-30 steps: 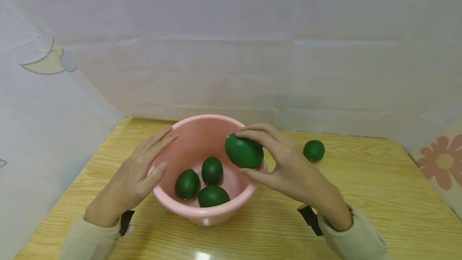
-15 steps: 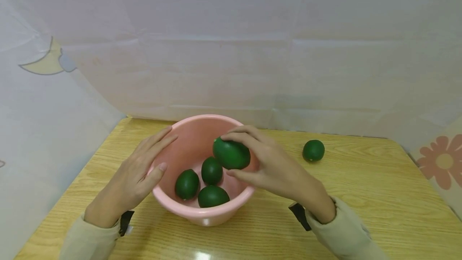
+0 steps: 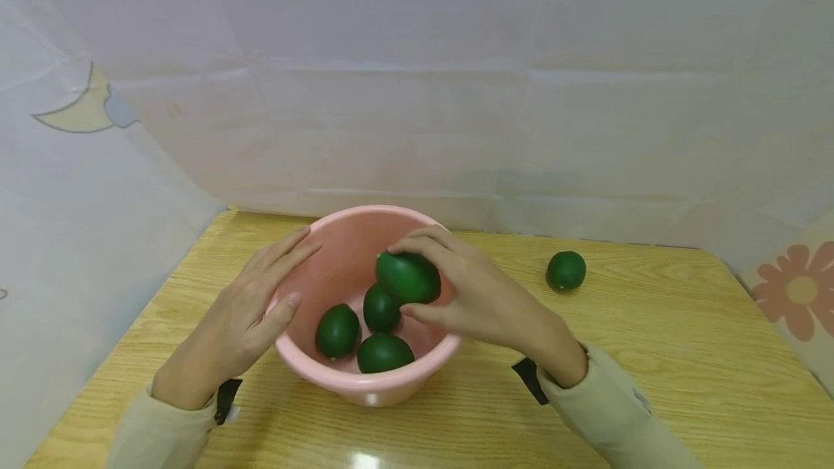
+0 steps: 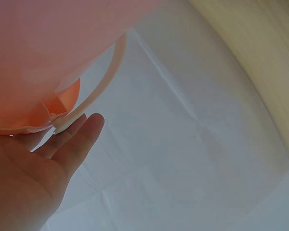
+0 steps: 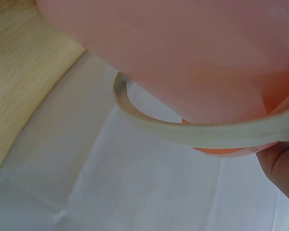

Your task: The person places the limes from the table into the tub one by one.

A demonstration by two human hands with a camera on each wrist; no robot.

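Observation:
A pink bucket (image 3: 368, 382) stands on the table in the head view, with several dark green, smooth oval fruits like limes inside. One lies at left (image 3: 337, 331), one at the front (image 3: 384, 353). My right hand (image 3: 476, 295) grips another lime (image 3: 407, 277) between thumb and fingers, over the bucket's opening. It partly covers a lime (image 3: 381, 308) below. My left hand (image 3: 244, 320) rests at the bucket's left rim, fingers fairly straight. In the left wrist view, that hand (image 4: 48, 168) is beside the bucket's pale handle (image 4: 103, 84). The right wrist view hides the held lime.
Another lime (image 3: 565, 271) lies on the wood-grain table (image 3: 651, 353), right of the bucket. A pale sheet (image 3: 417, 107) with printed shapes hangs behind and along the sides. The bucket's handle (image 5: 183, 134) crosses the right wrist view.
My right hand has carried its lime leftward, from the bucket's right rim to over the inside. The left hand, bucket and other limes stay put.

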